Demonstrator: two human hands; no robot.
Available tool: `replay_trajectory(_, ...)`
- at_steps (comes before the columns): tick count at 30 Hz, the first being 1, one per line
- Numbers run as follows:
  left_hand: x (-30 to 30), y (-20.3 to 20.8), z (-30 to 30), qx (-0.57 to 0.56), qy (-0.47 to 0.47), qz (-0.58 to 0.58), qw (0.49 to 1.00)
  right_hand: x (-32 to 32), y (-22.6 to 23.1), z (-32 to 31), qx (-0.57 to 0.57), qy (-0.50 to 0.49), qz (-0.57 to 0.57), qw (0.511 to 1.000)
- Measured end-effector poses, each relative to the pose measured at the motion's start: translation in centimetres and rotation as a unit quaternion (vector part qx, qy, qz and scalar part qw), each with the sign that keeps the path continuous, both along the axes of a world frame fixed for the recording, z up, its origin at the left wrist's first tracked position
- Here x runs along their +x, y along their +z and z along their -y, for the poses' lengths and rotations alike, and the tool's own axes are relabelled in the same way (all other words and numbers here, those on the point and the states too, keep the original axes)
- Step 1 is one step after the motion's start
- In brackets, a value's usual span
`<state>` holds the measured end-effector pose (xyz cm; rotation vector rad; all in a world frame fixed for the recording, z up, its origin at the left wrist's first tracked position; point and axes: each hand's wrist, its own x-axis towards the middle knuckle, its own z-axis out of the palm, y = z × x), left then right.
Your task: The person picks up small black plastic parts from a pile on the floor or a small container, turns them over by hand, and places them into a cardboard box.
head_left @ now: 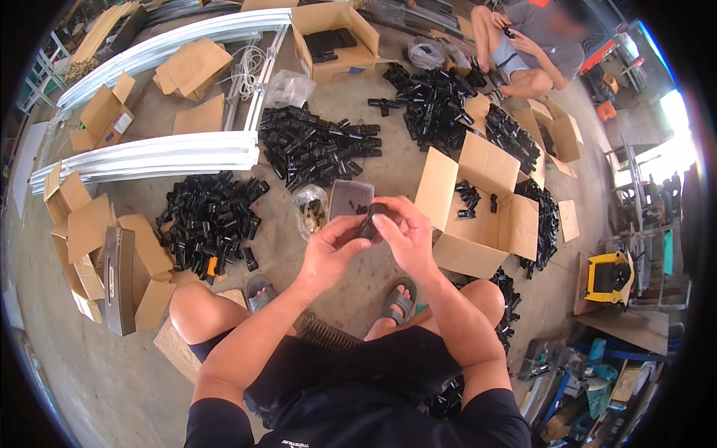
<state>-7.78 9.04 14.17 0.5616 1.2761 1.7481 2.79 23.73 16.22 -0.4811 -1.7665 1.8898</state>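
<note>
I sit low over a concrete floor with both hands raised in front of me. My left hand (pixel 328 250) and my right hand (pixel 403 231) together grip one small black plastic connector (pixel 370 222), fingertips pinching it from both sides. Just beyond the hands lie a small dark tray (pixel 349 197) and a clear bag of small parts (pixel 310 210). An open cardboard box (pixel 478 216) with a few black pieces inside stands to the right of my right hand.
Heaps of black connectors lie on the floor at left (pixel 209 220), centre (pixel 317 145) and far right (pixel 437 101). White metal rails (pixel 149 157) and flattened cartons (pixel 97 246) sit at left. Another person (pixel 530 45) sits at the far side. A yellow tool (pixel 609 276) rests at right.
</note>
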Motion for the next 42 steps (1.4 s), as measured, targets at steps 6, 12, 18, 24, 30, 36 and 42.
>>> replay_trajectory(6,-0.5,0.2,-0.2,0.009,0.031,0.011,0.999,-0.5,-0.9,0.2,-0.09,-0.022,-0.018,0.996)
replay_trajectory(12,-1.2,0.7,0.4,-0.019,0.079,0.011,0.997,-0.9,-0.5,-0.1,-0.11,0.017,-0.022,0.994)
replay_trajectory(18,-4.6,0.9,0.5,0.025,0.178,-0.008,0.984,-1.4,-3.6,-4.3,0.053,0.043,0.247,0.967)
replay_trajectory(24,-5.6,0.8,1.2,0.036,0.209,0.013,0.977,-4.0,-12.9,-4.8,0.381,0.125,0.385,0.831)
replay_trajectory(30,-6.7,0.8,1.5,-0.018,0.203,-0.328,0.922,-6.8,-24.6,-3.9,0.556,0.213,0.423,0.683)
replay_trajectory(36,-7.5,0.3,1.9,-0.037,0.148,-0.507,0.849,-6.3,-32.8,-4.2,0.55,0.093,0.318,0.766)
replay_trajectory(42,-7.6,-0.7,2.3,-0.041,0.122,-0.556,0.821,-7.0,-28.3,-5.4,0.457,0.084,0.248,0.85)
